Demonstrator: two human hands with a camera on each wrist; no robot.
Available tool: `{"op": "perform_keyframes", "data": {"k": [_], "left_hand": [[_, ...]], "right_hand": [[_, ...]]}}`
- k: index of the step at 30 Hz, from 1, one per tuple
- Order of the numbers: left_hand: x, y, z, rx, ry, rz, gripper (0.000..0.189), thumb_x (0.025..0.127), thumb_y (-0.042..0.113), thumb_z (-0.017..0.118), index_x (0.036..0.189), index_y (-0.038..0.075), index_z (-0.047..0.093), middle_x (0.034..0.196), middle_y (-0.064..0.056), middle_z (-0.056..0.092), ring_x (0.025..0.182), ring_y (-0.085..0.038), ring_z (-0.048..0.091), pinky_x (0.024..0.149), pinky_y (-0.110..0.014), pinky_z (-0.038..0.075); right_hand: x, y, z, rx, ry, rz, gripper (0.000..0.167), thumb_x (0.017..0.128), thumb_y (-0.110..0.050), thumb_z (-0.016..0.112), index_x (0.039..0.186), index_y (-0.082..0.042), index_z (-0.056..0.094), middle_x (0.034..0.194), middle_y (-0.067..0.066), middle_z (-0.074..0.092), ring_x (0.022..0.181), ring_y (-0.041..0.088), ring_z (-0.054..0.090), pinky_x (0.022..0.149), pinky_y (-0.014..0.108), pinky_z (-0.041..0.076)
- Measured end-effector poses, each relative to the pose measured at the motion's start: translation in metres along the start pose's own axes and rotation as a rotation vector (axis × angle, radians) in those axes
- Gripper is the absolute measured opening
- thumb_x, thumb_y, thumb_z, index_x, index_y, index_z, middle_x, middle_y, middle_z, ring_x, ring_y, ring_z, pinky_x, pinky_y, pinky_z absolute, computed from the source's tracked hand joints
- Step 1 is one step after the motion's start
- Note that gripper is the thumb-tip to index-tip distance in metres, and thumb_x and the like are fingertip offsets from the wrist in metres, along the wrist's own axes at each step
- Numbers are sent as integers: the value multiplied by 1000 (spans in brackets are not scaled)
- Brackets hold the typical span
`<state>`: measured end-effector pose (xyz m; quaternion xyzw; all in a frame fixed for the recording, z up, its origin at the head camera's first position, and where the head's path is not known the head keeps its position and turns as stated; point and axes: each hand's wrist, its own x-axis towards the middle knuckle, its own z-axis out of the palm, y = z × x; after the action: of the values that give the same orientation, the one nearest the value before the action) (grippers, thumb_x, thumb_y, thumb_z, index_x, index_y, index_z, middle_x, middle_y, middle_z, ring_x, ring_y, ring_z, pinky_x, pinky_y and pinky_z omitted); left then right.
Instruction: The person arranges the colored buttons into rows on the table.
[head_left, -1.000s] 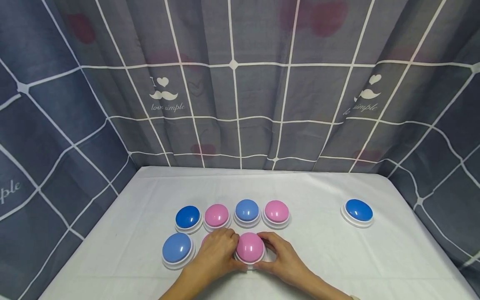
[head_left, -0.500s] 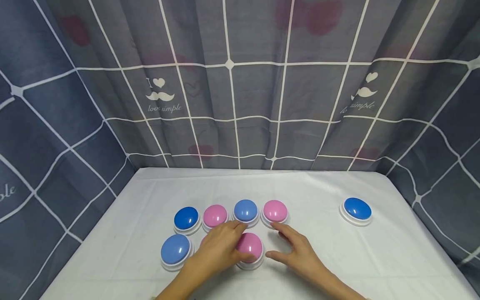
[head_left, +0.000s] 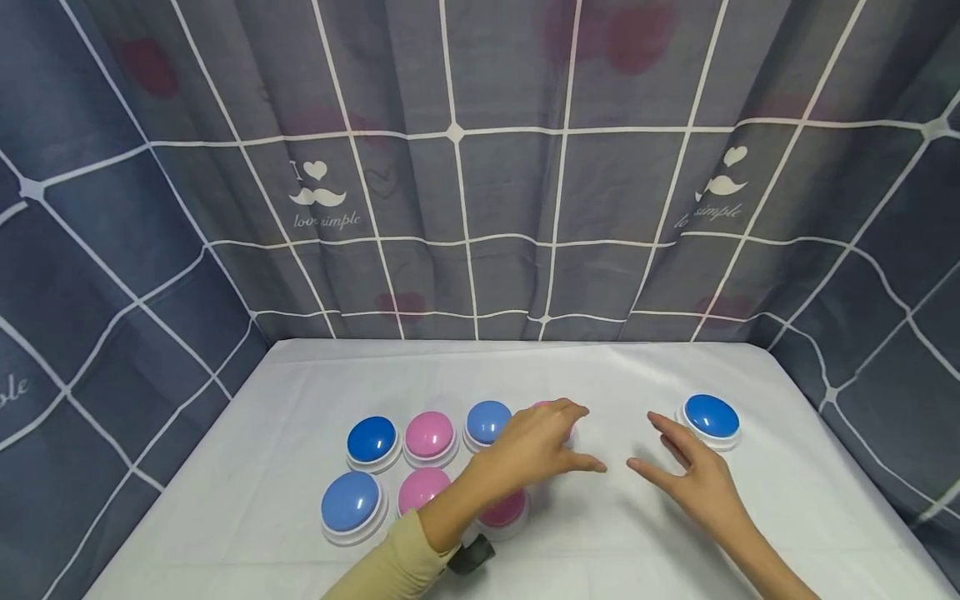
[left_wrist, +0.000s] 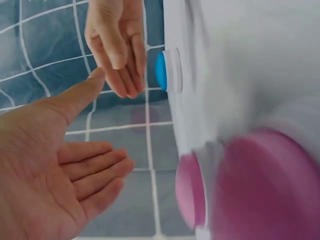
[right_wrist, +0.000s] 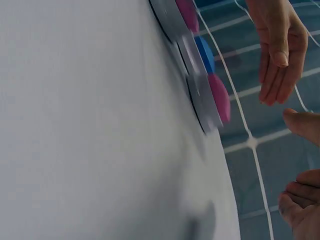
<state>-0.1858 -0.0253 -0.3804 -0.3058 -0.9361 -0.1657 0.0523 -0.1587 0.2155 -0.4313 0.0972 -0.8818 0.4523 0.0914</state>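
My left hand [head_left: 528,446] hovers over the right end of the button rows, fingers extended to the right and holding nothing. It covers most of the far pink push button [head_left: 542,406], and my forearm overlaps the near pink push button [head_left: 504,510]. My right hand [head_left: 693,471] is in the air just left of the lone dark blue push button [head_left: 712,416], thumb and fingers apart. In the left wrist view the palm of my left hand [left_wrist: 75,175] faces the other hand. Both hands show bare in the right wrist view too.
On the left stand a dark blue button [head_left: 372,439], a light blue button [head_left: 351,502], two pink buttons [head_left: 429,435] and another light blue button [head_left: 488,422]. A white cloth covers the table [head_left: 600,550]. Checked curtains [head_left: 510,183] enclose the back and sides.
Both hands have left the near pink button and moved right, the right hand close to the lone dark blue button. The buttons keep their places.
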Motion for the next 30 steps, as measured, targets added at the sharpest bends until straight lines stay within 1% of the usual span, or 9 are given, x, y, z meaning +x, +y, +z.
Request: {"op": "perform_keyframes", "data": {"k": [7, 13, 16, 18, 20, 21, 23, 26, 30], "left_hand": [[50, 14, 22, -68, -23, 17, 76, 77, 63, 76, 133, 13, 63, 128, 4, 64, 115, -8, 59, 89, -24, 51], [88, 26, 44, -135, -57, 40, 81, 76, 60, 78, 139, 13, 57, 135, 5, 59, 124, -7, 53, 98, -22, 45], [104, 30, 56, -173, -81, 51, 84, 77, 58, 79, 143, 13, 53, 140, 5, 56, 129, -7, 49, 103, -21, 40], [113, 33, 64, -196, -96, 57, 85, 77, 57, 79, 144, 12, 51, 141, 5, 55, 130, -6, 48, 104, -20, 39], [121, 36, 72, -217, -109, 64, 84, 77, 55, 80, 144, 11, 51, 140, 5, 55, 130, -6, 48, 103, -19, 38], [124, 38, 76, -222, -118, 66, 84, 78, 54, 80, 144, 11, 51, 140, 5, 55, 129, -6, 48, 103, -18, 38], [130, 42, 84, -224, -138, 61, 83, 79, 54, 79, 144, 10, 51, 141, 5, 55, 130, -6, 47, 104, -17, 37], [136, 44, 95, -223, -167, 36, 84, 79, 53, 79, 144, 9, 50, 141, 4, 54, 130, -6, 47, 105, -17, 35], [142, 41, 107, -226, -180, 9, 88, 77, 50, 82, 144, 4, 48, 142, -1, 54, 131, -7, 47, 106, -16, 33]], "right_hand": [[2, 23, -43, -111, 58, 148, 86, 86, -43, 77, 150, -1, 38, 149, 30, 38, 130, 48, 43, 83, -6, 27], [1, 51, -66, -126, 128, 174, 83, 89, -40, 75, 150, 2, 37, 148, 30, 39, 130, 51, 41, 83, -6, 28], [2, 65, -74, -143, 138, 193, 84, 90, -42, 73, 150, 3, 36, 148, 29, 39, 129, 52, 41, 83, -6, 26], [4, 74, -78, -163, 123, 211, 85, 91, -43, 71, 150, 5, 34, 148, 31, 37, 128, 55, 40, 98, 7, 35], [6, 83, -82, -182, 95, 244, 87, 91, -46, 69, 151, 6, 31, 149, 33, 35, 129, 56, 38, 106, 31, 40], [6, 86, -83, -194, 81, 262, 88, 92, -47, 68, 151, 6, 30, 149, 34, 34, 129, 57, 37, 106, 44, 40], [6, 92, -87, -204, 48, 291, 91, 92, -48, 67, 151, 7, 26, 149, 36, 30, 129, 59, 35, 99, 66, 34], [6, 99, -88, -227, 21, 303, 93, 92, -50, 66, 151, 9, 25, 148, 39, 28, 128, 59, 35, 99, 67, 34], [10, 105, -84, -250, 19, 275, 94, 91, -48, 69, 148, 13, 26, 145, 41, 30, 127, 59, 36, 99, 64, 37]]}}
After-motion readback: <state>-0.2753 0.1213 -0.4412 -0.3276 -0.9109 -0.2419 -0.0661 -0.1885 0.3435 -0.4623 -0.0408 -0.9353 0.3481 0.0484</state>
